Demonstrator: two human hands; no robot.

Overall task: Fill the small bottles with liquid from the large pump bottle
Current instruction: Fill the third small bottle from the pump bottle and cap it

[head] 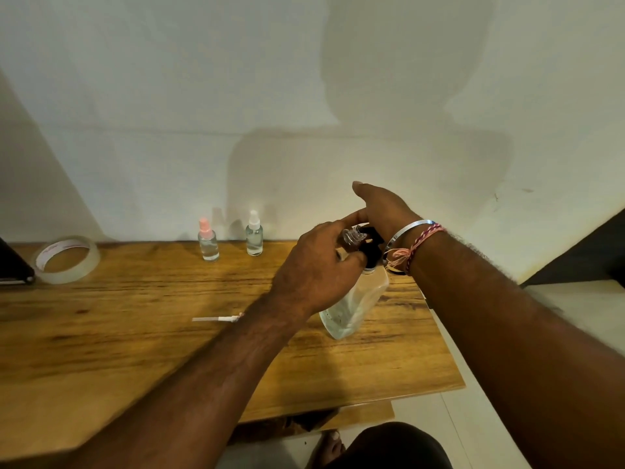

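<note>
A large clear pump bottle (355, 306) with a black pump head (370, 252) stands on the wooden table (135, 333), right of centre. My left hand (314, 265) holds a small open bottle (351, 236) at the pump's spout, fingers curled round it. My right hand (378, 208) lies over the pump head, fingers straight, palm pressing on it. Two small capped spray bottles stand at the table's back: one with a pink cap (208, 242), one with a white cap (254, 235). A loose spray cap with its tube (216, 319) lies on the table beside my left forearm.
A roll of clear tape (67, 258) lies at the back left next to a dark object (13, 265) at the frame's edge. A white wall rises just behind the table. The table's right edge runs close to the pump bottle.
</note>
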